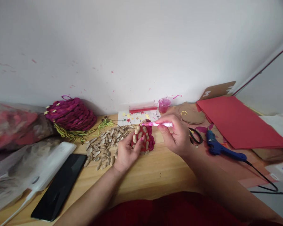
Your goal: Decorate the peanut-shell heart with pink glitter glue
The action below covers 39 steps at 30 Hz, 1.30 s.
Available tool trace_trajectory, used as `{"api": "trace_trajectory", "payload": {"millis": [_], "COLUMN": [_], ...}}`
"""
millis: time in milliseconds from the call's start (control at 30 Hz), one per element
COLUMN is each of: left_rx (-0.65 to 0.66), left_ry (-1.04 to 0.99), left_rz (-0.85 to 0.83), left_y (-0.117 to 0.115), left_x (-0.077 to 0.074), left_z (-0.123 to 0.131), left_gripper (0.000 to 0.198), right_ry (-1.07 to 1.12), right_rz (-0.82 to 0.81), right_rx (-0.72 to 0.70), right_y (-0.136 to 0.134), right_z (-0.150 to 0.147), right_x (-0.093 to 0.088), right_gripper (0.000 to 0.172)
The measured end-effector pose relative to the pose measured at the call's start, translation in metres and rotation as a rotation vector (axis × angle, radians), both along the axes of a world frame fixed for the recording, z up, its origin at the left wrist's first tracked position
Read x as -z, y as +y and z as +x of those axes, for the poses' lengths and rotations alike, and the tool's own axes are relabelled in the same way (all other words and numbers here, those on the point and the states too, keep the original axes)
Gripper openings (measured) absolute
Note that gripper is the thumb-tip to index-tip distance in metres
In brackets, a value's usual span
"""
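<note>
Nearest, at eight o'clock, a black phone lies on the wooden table. At the centre, the left hand has its fingers closed on the lower left edge of a red ornament studded with peanut shells. At the ornament's three o'clock, the right hand pinches a pink-tipped stick, its tip at the ornament's top. Loose peanut shells are heaped at its nine o'clock. Black scissors and a blue glue gun lie right of the hand, and a pink cup stands farther back at twelve o'clock
</note>
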State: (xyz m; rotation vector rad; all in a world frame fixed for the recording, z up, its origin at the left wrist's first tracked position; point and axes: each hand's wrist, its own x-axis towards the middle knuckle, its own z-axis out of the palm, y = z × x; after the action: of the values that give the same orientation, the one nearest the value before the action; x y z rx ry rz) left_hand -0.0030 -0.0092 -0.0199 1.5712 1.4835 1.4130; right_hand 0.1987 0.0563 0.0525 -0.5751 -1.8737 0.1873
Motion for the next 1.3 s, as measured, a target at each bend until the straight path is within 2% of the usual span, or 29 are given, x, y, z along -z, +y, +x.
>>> {"api": "trace_trajectory", "payload": {"millis": [100,233,433,733,900,1100,1300], "left_rx": [0.003,-0.004,-0.006,0.005,-0.023,-0.03,-0.034], "left_ry": [0.022,0.028,0.052,0.095,0.141,0.191,0.18], "left_rz": [0.023,0.038,0.05,0.043,0.078,0.072,0.104], "left_y": [-0.001,-0.002,-0.004,-0.004,-0.005,-0.005,-0.005], "left_x": [-0.002,-0.005,-0.01,-0.011,-0.015,-0.014,-0.017], "left_z": [0.001,0.002,0.003,0.001,0.002,0.002,0.004], "left_gripper": [0.027,0.023,0.02,0.023,0.02,0.021,0.02], "right_ry": [0.006,-0.045,-0.054,0.013,-0.027,-0.018,-0.076], "right_rz": [0.043,0.037,0.029,0.036,0.029,0.052,0.088], "right_rx": [0.028,-0.021,-0.018,0.077,0.023,0.096,0.046], "right_y": [-0.003,-0.007,-0.01,-0.01,-0.013,-0.012,-0.014], "right_z": [0.0,-0.001,-0.004,-0.002,-0.003,-0.001,-0.002], "right_x": [-0.004,-0.007,-0.009,-0.008,-0.011,-0.013,-0.014], "right_gripper": [0.01,0.009,0.009,0.009,0.01,0.01,0.012]}}
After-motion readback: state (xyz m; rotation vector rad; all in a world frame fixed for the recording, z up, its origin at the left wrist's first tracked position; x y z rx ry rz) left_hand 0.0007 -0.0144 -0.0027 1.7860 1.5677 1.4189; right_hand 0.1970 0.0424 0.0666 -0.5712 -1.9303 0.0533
